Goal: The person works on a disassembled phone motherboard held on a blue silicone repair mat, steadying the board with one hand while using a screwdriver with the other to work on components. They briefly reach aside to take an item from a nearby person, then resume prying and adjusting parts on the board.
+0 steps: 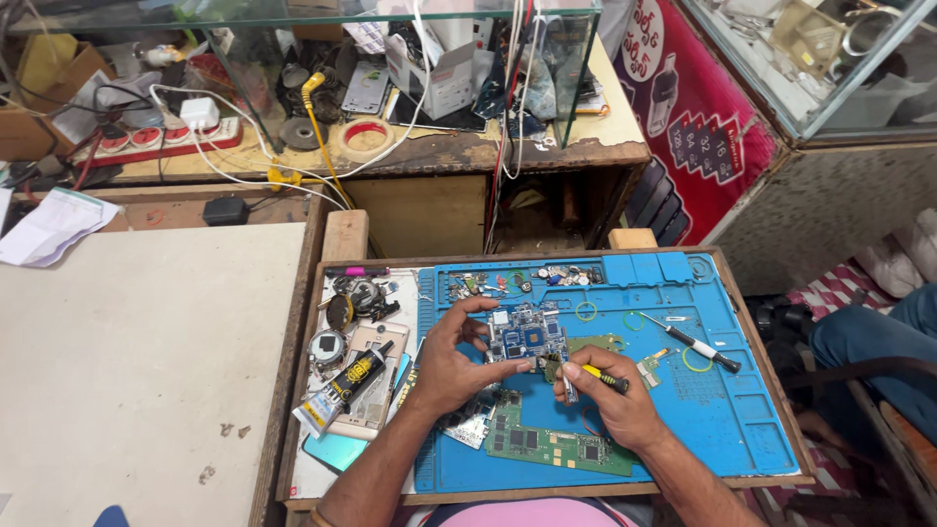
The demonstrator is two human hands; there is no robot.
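My left hand [451,359] grips a small blue circuit board [528,337] by its left edge, holding it just above the blue work mat [742,410]. My right hand [613,403] is closed on a yellow-and-black screwdriver [597,377], with its tip near the board's lower right corner. A larger green circuit board [556,447] lies on the mat below both hands. A second screwdriver [695,344] with a black handle lies on the mat to the right.
The mat lies on a wooden tray [303,371]. A black glue tube [344,388], round parts and phone pieces lie at its left. Small screws and parts fill the mat's top compartments [527,279]. A white table [137,361] is at left, a cluttered bench with cables [293,146] behind, and another person's leg [869,342] at right.
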